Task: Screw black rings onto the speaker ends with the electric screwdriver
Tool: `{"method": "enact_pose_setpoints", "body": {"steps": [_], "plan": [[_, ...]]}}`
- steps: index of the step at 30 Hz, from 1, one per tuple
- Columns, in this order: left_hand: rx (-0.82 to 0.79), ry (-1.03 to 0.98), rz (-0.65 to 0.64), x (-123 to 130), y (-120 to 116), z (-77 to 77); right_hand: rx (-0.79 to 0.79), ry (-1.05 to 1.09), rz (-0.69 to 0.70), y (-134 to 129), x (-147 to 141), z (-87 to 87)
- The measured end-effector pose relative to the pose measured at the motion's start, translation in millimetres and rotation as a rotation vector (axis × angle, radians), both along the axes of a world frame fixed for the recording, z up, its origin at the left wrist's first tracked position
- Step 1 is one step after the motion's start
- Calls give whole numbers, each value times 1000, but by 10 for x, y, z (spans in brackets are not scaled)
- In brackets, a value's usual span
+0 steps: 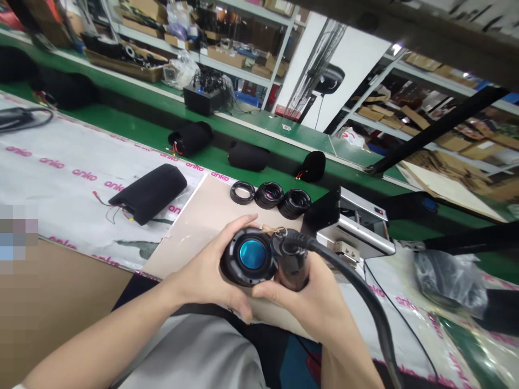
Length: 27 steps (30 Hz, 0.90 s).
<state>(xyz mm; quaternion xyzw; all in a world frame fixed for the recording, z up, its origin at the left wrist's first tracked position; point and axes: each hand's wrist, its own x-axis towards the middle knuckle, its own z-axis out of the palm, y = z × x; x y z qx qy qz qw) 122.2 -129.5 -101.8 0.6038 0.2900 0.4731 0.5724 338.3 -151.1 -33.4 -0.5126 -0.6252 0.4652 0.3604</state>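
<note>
My left hand (203,265) grips a round black speaker driver (248,256) with a shiny blue centre, its fingers curled around the rim. My right hand (300,308) holds a black corded hand tool (291,265), perhaps a soldering iron, upright against the driver's edge. The tool's tip is hidden, and thin tan wires show where it meets the driver. Its thick black cable (365,308) runs down past my right wrist. Both hands rest above a beige board (203,227). Three black rubber rings (270,195) lie on the board's far edge.
A black fabric-covered cylinder (148,193) with red wires lies on a white "anko" printed sheet (60,167). Similar black cylinders stand along a green conveyor belt (243,132). A metal fixture (352,227) stands right of the board. Stocked shelves line the background.
</note>
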Motion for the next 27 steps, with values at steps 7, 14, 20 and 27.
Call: {"method": "enact_pose_setpoints", "body": {"steps": [7, 14, 20, 27], "plan": [[58, 122, 142, 22, 0, 72, 112, 460, -383, -15, 412, 187], [182, 213, 186, -25, 86, 60, 794, 671, -916, -128, 1033, 447], [168, 211, 33, 399, 288, 75, 796, 602, -740, 88, 1019, 381], [177, 180, -157, 892, 316, 119, 746, 639, -536, 458, 1042, 237]]}}
